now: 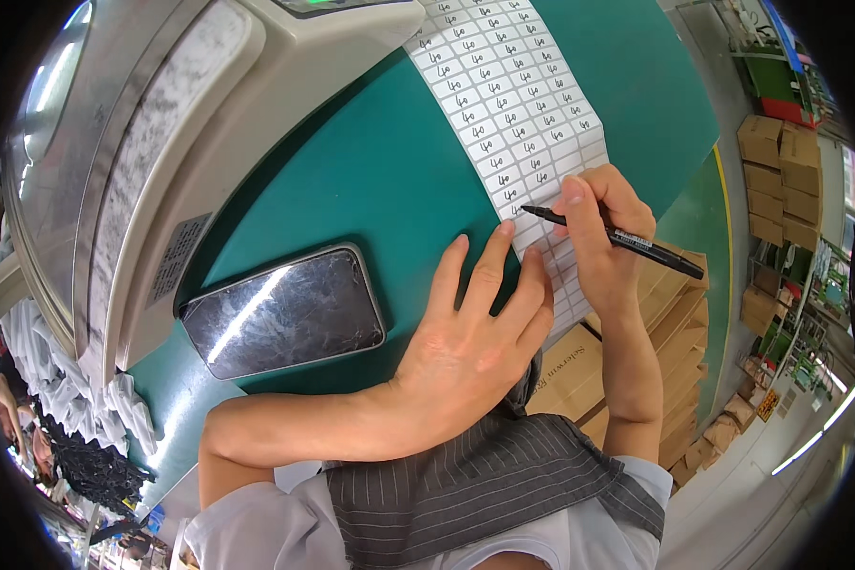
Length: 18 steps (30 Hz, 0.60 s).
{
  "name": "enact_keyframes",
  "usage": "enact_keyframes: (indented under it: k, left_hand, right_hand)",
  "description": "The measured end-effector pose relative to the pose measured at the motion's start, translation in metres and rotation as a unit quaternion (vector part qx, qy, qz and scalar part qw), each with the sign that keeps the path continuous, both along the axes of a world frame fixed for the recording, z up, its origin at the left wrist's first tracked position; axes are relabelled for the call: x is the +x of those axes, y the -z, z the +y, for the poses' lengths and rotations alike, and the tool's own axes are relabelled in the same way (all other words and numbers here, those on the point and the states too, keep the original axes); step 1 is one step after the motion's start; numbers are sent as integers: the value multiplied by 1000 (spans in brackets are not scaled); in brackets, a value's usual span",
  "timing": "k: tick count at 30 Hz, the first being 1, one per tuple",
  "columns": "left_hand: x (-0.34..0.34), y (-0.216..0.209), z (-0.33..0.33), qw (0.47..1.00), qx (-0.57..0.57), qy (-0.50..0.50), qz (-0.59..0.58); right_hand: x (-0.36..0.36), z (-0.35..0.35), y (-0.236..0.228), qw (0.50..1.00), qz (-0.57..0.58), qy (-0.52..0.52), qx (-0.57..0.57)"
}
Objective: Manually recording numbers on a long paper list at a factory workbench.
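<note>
A long white sheet of small blank-bordered labels (515, 100) lies on the green tabletop, many of its cells filled with black handwriting. In my right hand (606, 242) is a black marker pen (657, 253), its tip at a label cell near the sheet's left edge. My left hand (489, 313) lies flat with fingers spread, the fingertips on the sheet and the tabletop just below the pen tip. Left of that hand, a dark smartphone (285, 312) with a scratched, cracked-looking screen rests face up on the table.
A large pale weighing scale (185, 180) fills the left side of the green table (351, 161). Flat cardboard cartons (670, 351) are stacked by the table's right edge. More boxes (779, 180) stand farther right. White bundles (57, 370) and a black heap (90, 461) lie lower left.
</note>
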<state>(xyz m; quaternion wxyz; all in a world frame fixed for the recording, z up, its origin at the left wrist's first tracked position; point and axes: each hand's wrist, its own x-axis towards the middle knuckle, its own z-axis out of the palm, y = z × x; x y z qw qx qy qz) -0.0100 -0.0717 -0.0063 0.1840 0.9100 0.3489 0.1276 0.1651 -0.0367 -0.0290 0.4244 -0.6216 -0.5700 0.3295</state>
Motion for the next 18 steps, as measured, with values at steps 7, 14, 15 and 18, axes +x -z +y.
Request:
enact_keyframes:
  k: [7, 14, 15, 18]
  left_hand:
    - [0, -1, 1, 1000, 0, 7, 11]
    - [-1, -1, -1, 1000, -1, 8, 20]
    - [-1, -1, 0, 1000, -1, 9, 20]
    - [-2, 0, 1, 999, 13, 29, 11]
  right_hand:
    - [7, 5, -17, 992, 116, 40, -40]
    - [18, 4, -5, 995, 97, 35, 3]
    - [18, 4, -4, 995, 97, 36, 3]
    - [19, 4, -4, 993, 107, 46, 9]
